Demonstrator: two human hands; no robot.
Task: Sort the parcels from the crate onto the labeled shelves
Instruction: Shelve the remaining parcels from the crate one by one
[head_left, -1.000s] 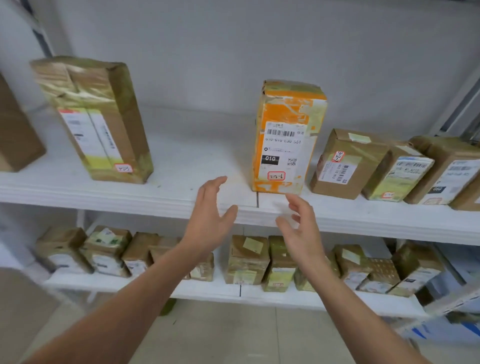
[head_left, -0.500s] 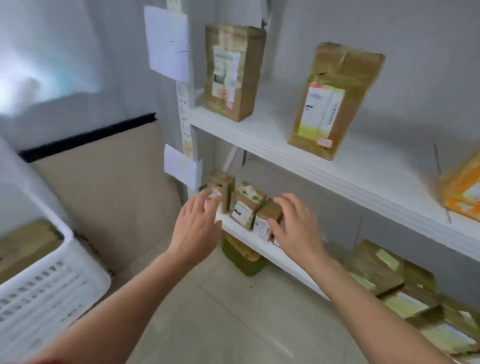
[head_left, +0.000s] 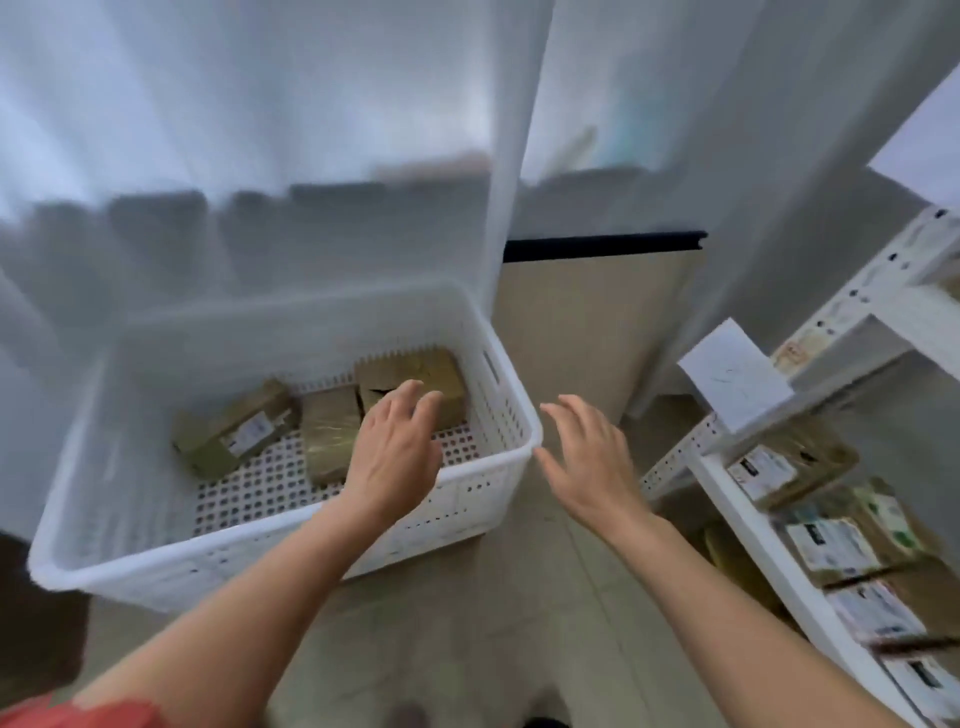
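Inside the white perforated crate (head_left: 498, 431), which stands on the pale floor before a hanging white curtain (head_left: 311, 130), lie three brown parcels: one with a white label (head_left: 234, 434) tilted at the left, a plain taped one (head_left: 330, 436) in the middle, and a larger box (head_left: 415, 376) against the far right corner, just beside the middle one; the left hand (head_left: 392, 457) hangs over the crate's near right part with its fingers loosely spread, empty, its fingertips in front of the larger box, though whether they touch it cannot be told; the right hand (head_left: 589, 457) is outside the crate, just beside its right corner, palm turned inward and fingers likewise spread, holding nothing; both forearms are bare, and a red sleeve (head_left: 78, 714) shows at the lower left edge; at the right stands a white metal shelf unit (head_left: 748, 530), its lower level filled with a row of labelled parcels (head_left: 831, 545), with a sheet of paper (head_left: 732, 376) fixed to its upright; the whole view is somewhat blurred.
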